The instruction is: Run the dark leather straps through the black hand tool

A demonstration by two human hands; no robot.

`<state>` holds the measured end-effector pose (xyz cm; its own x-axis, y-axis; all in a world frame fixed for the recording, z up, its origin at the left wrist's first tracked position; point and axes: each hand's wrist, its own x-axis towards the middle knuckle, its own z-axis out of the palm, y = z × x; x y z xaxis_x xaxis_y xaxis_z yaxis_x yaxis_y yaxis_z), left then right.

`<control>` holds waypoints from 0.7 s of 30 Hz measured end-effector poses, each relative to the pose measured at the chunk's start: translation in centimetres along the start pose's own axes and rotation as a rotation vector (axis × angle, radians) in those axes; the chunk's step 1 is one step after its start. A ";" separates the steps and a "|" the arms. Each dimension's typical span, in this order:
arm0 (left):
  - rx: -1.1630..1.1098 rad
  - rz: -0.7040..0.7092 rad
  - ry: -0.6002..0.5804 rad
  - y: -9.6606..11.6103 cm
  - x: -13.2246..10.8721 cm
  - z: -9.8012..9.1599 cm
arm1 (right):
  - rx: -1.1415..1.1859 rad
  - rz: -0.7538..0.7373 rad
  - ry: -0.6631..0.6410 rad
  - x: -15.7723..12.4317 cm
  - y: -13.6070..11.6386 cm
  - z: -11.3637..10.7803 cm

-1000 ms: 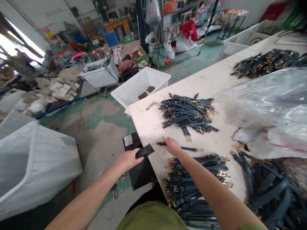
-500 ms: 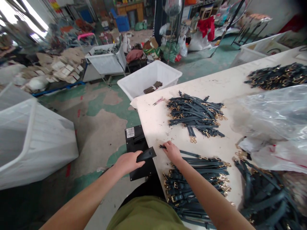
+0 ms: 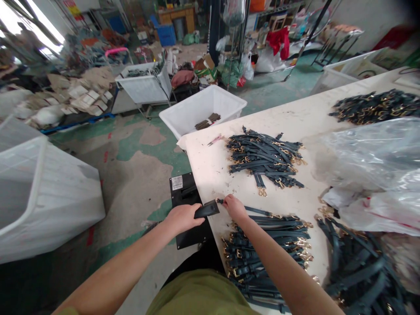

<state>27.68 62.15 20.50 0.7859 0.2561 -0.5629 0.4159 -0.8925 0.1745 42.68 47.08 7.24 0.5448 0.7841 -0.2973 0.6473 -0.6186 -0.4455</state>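
My left hand (image 3: 183, 217) grips a black handheld tool (image 3: 207, 209) at the near-left edge of the white table (image 3: 213, 170). The tool's tip meets the end of a dark blue strap (image 3: 259, 211) with a gold clasp. My right hand (image 3: 235, 207) pins that strap end to the table. Just below my right arm lies a pile of dark blue straps with gold buckles (image 3: 265, 249). A second pile of straps (image 3: 264, 155) lies farther out on the table.
A black box with a white label (image 3: 186, 210) sits below the table edge. White bins (image 3: 203, 107) (image 3: 42, 192) stand on the floor. Clear plastic bags (image 3: 370, 170) cover the table's right side, with more straps (image 3: 374, 105) beyond and a heap (image 3: 361, 271) at near right.
My left hand has brought the black tool rightward until its tip reaches the strap end under my right hand. The view has shifted slightly.
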 end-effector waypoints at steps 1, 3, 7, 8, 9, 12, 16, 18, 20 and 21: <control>0.008 0.010 0.007 0.0 0.1 0.0 | 0.008 0.003 0.014 0.0 0.1 0.0; 0.025 0.019 0.008 0.1 0.3 0.1 | 0.042 0.020 0.042 0.0 0.3 0.1; 0.068 0.022 -0.019 0.5 0.5 -0.3 | 0.183 0.079 0.061 0.2 0.6 0.0; 0.079 0.023 -0.029 0.7 0.5 -0.5 | 0.227 0.086 0.081 0.1 0.7 -0.2; 0.088 0.024 -0.037 0.9 0.6 -0.7 | 0.261 0.088 0.115 0.0 0.9 -0.3; 0.106 0.016 -0.052 1.6 1.2 -1.5 | 0.234 0.093 0.215 -0.9 1.8 -0.8; 0.122 0.034 -0.040 2.6 2.7 -2.0 | 0.108 0.105 0.176 -2.3 3.3 -0.7; 0.124 0.028 -0.048 2.9 3.4 -2.0 | 0.094 0.112 0.162 -2.5 3.7 -0.6; 0.119 0.012 -0.065 2.9 3.8 -2.0 | 0.086 0.114 0.155 -2.5 3.9 -0.6; 0.116 0.008 -0.071 2.8 3.9 -2.0 | 0.083 0.111 0.148 -2.4 3.9 -0.6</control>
<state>32.83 61.46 20.43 0.7530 0.2253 -0.6182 0.3503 -0.9326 0.0868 44.19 42.73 6.74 0.6868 0.6915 -0.2238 0.5359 -0.6898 -0.4869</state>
